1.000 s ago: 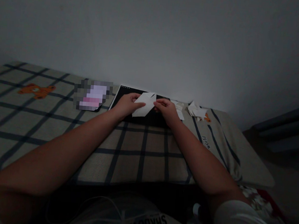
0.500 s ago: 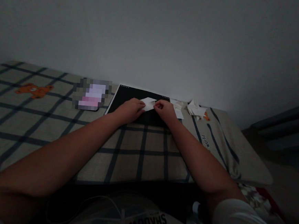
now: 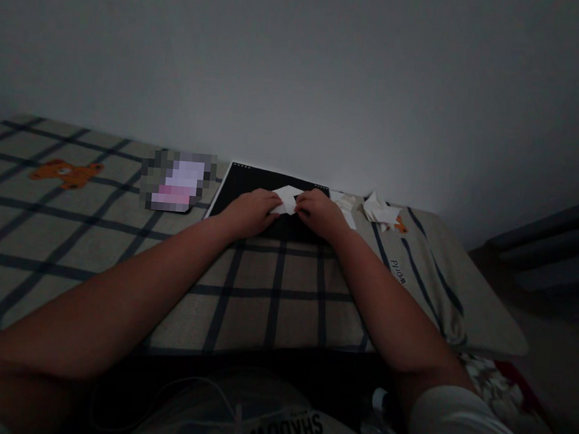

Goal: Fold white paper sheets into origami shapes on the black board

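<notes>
Between my hands is a small folded piece of white paper (image 3: 287, 197), over a black board-like sheet with a row of small holes along its top edge (image 3: 252, 186). My left hand (image 3: 254, 213) pinches the paper's left side between thumb and fingers. On the other side, my right hand (image 3: 321, 213) has its fingertips closed on the paper's right edge. My fingers hide parts of both paper ends. More white paper (image 3: 346, 207) lies just beyond my right hand, partly covered by it.
A phone-like device, blurred out (image 3: 179, 183), lies left of the black sheet. Crumpled or folded white paper (image 3: 380, 209) sits to the right. All rest on a checked cloth (image 3: 166, 261) against a grey wall (image 3: 301, 71). A clear bottle (image 3: 378, 418) stands below the front edge.
My right fingers have shifted slightly left and up along the paper, and the hand's pose has turned a little. My left hand has barely moved, still pinching the paper.
</notes>
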{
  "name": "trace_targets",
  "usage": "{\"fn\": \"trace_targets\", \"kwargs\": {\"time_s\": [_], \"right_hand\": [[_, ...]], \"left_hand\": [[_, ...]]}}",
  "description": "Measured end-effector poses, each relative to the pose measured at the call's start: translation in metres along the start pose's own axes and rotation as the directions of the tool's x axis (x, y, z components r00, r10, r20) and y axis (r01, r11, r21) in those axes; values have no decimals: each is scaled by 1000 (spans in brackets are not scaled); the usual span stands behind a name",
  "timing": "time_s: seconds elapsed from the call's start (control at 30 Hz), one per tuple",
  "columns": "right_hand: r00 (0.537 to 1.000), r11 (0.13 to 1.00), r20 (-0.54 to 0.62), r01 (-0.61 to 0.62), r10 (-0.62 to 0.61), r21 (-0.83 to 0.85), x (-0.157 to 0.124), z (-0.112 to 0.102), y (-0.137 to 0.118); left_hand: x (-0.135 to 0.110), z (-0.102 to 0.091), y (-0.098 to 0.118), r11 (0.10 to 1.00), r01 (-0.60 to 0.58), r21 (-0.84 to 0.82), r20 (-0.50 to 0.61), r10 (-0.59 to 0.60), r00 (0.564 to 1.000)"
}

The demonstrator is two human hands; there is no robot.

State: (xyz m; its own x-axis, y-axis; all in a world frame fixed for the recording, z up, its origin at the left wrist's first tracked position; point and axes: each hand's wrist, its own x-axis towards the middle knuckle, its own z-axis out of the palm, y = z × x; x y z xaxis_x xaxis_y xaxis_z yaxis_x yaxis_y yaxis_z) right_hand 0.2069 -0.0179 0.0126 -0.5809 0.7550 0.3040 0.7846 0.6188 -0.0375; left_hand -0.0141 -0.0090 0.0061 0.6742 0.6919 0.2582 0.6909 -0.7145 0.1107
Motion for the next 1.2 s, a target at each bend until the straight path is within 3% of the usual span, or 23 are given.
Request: {"fn": "trace_targets", "kwargs": {"time_s": [0.23, 0.4, 0.67, 0.87, 1.2], "right_hand": [[992, 991, 95, 96, -87, -89, 1, -7, -8], [987, 996, 148, 70, -61, -57, -1, -14, -13], [999, 985, 10, -43, 42, 165, 4, 8, -1], [997, 987, -7, -75, 77, 143, 10, 19, -2], [998, 996, 52, -41, 36, 84, 6, 11, -3]], "left_hand": [[-2, -2, 1, 998, 60, -19, -17, -60, 998], [-1, -5, 3, 998, -3, 56, 44, 1, 999], [-4, -11, 6, 996, 30, 86, 90, -38, 995], [-4, -13, 7, 999, 28, 37, 68, -30, 997], [-3, -16, 9, 999, 19, 35, 120, -23, 992]]}}
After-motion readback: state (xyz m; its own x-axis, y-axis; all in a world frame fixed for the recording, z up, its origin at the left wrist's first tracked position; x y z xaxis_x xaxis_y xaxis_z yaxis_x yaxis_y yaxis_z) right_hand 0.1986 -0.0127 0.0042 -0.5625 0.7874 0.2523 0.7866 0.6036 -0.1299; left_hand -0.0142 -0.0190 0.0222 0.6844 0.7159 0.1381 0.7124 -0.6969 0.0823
